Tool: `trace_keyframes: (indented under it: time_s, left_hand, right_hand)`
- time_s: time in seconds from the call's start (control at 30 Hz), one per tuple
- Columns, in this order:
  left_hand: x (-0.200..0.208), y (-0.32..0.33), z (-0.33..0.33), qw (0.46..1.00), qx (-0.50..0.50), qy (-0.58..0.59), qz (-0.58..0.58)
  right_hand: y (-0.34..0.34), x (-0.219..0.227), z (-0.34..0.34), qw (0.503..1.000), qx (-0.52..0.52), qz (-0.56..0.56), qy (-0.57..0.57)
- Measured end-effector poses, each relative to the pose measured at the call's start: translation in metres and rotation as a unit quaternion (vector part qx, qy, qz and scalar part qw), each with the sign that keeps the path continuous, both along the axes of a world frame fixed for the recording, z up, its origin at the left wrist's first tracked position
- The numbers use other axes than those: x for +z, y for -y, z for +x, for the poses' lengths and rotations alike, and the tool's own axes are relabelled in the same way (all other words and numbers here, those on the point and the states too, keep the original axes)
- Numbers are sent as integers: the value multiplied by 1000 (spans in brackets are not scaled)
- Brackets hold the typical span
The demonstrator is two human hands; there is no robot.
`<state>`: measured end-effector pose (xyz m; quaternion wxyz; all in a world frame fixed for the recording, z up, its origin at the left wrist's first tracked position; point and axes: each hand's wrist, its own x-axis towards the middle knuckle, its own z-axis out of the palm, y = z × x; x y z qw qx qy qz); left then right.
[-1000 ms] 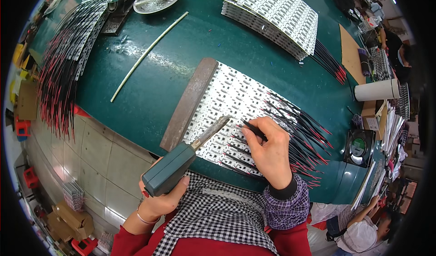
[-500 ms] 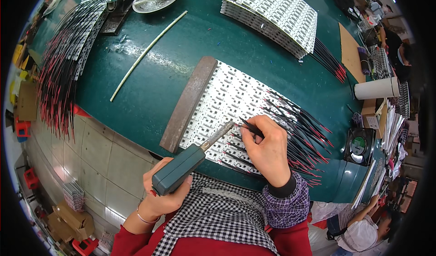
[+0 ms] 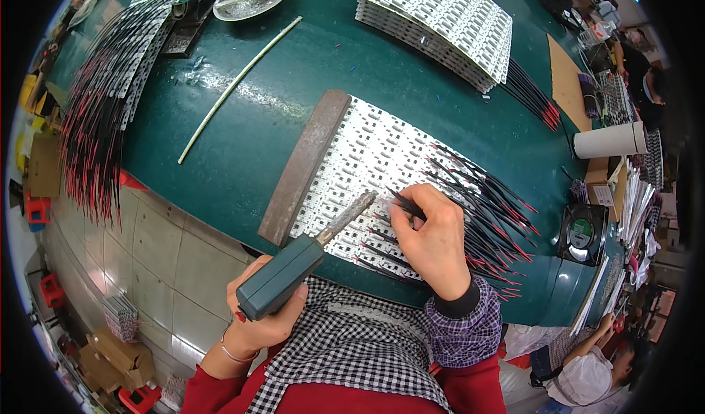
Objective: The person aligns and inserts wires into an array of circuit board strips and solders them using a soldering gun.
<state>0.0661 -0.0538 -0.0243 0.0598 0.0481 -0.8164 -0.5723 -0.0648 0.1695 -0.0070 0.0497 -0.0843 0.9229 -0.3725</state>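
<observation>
While a black lead is pinched in the right hand over the white circuit sheet, the soldering iron, grasped by the left hand, is shifted slightly leftward from its earlier position, the green table beneath being bordered by tiled floor.

Green table passable between pale rod and rusty bar, also between white board and board stack; bar walls off board's left edge; left hand's soldering iron crosses near-left corner; right hand plus splayed wires crowd right side; fan beyond.
</observation>
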Motion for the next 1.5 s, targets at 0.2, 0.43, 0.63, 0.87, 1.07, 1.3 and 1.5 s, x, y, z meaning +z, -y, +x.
trace_keyframes:
  time_s: [0.2, 0.43, 0.63, 0.87, 1.07, 1.3, 1.5]
  left_hand:
    - [6, 0, -2, 1000, -11, -6, -13]
    - [5, -3, -1, 1000, -15, 3, 2]
    - [9, -2, -2, 1000, -24, 16, -13]
    - [6, 3, 6, 999, 22, 26, 23]
    - [9, 1, 2, 996, 59, 20, 56]
    - [9, 1, -3, 1000, -8, 9, 21]
    - [9, 0, -1, 999, -22, 39, 13]
  right_hand:
    - [-5, -3, -2, 1000, 8, -26, 15]
    - [-7, -7, -5, 998, 21, -61, 15]
    - [-7, -3, -5, 999, 22, -38, 17]
    - [-6, -1, -4, 999, 25, -36, 15]
    - [-6, 2, -4, 999, 24, -30, 26]
    - [5, -4, -3, 1000, -2, 9, 11]
    - [6, -4, -4, 1000, 2, 23, 12]
